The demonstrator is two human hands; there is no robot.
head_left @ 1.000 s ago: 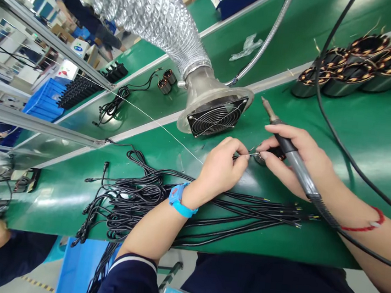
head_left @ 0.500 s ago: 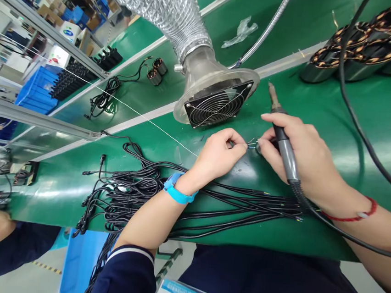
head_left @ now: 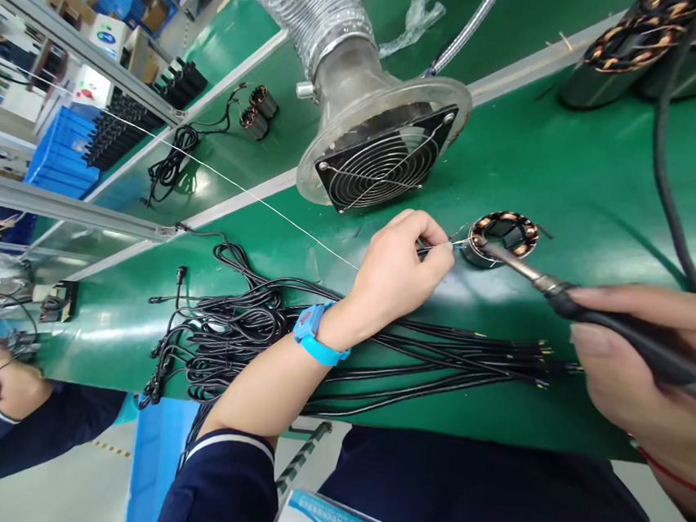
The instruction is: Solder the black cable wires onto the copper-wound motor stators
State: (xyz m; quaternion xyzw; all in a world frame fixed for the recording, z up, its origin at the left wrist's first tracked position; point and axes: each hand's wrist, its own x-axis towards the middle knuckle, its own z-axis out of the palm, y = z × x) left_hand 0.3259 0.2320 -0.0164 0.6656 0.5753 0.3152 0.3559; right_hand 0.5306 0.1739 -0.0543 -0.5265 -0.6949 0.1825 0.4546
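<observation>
My left hand (head_left: 411, 251) is closed in a pinch on the end of a black cable, whose thin bare wires (head_left: 460, 244) stick out toward a small motor stator (head_left: 504, 237). That stator is a dark ring with copper windings, standing on the green bench. My right hand (head_left: 651, 364) is wrapped round a soldering iron (head_left: 612, 327). The iron's tip lies at the near left rim of the stator, close to the wire ends; whether it touches them I cannot tell. Below my left forearm several black cables (head_left: 435, 376) lie with stripped ends to the right.
A fume extractor (head_left: 388, 162) on a silver duct hangs just beyond my left hand. Larger stators (head_left: 613, 65) stand at the back right, where a dark cord (head_left: 665, 160) hangs down. Two small stators (head_left: 257, 113) sit behind a rail. A co-worker's hand (head_left: 16, 381) is at the left.
My right hand has moved right and nearer, the iron now pointing left at the bench. A small stator now stands by the wire ends. My left hand keeps its pinch, shifted slightly.
</observation>
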